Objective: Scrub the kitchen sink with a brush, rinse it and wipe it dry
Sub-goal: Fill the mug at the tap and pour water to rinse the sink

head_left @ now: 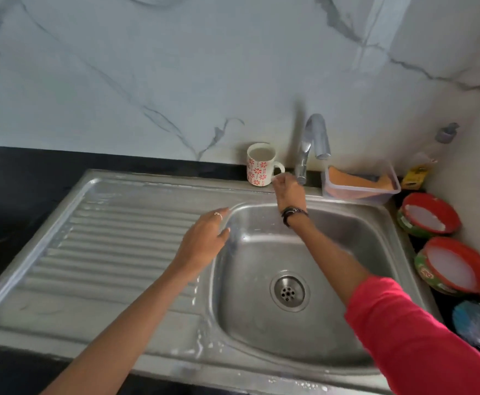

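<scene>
Steel sink set into a dark counter, ribbed draining board on the left, basin on the right with round drain near its middle. Streaks of white foam along the near rim and over the draining board ridges.

Left hand over the divide between draining board and basin, palm down, fingers straight and slightly apart, gripping nothing; ring on one finger. Cannot tell whether touching the steel or just above it.

Right hand reached to the far rim, between the mug and the tap, fingers curled at the mug's handle and the tap base; too blurred to tell which of the two, if either, held. Dark bands at the wrist, pink sleeve pushed up the forearm, arm crossing above the basin.

Mug white with red flower pattern, upright on the far rim just left of the tap. Tap spout curved toward the right, no stream visible.

Right of the tap, clear plastic tub holding an orange sponge or cloth. Further right on the counter, two round red-rimmed containers, one nearer than the other. At the near right edge, a blue and white object, blurred, possibly the brush.

Marble-patterned wall behind.
</scene>
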The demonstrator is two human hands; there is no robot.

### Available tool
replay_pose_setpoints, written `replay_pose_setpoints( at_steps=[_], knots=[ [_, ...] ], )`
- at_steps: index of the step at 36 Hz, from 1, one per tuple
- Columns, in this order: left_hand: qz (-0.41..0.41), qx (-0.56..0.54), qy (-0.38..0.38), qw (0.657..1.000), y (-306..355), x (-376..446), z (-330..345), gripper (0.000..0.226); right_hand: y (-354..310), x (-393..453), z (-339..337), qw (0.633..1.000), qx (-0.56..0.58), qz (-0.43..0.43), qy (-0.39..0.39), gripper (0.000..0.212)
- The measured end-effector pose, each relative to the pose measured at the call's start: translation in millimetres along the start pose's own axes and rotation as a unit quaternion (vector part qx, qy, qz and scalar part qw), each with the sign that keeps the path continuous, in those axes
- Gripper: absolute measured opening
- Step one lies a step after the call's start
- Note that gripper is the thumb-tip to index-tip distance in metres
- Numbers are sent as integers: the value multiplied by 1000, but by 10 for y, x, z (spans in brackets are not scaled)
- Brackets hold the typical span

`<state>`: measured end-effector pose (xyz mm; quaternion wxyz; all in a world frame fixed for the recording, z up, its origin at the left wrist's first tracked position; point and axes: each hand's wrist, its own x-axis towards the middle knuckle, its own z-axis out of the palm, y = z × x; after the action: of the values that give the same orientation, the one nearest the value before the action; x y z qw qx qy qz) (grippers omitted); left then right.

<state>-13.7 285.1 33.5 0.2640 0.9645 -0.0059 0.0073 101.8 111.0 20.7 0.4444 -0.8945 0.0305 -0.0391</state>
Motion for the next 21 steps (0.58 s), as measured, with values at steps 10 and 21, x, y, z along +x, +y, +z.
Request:
replay_pose_setpoints(
  at_steps=[10, 21],
  knots=[
    [53, -13, -36, 998, -485, 403, -127, 47, -206, 652, 338, 987, -36, 153, 17, 63],
    [84, -13, -69, 994, -1070, 548, -224, 49, -357, 906, 469, 949, 18, 307, 71, 58]
  ],
)
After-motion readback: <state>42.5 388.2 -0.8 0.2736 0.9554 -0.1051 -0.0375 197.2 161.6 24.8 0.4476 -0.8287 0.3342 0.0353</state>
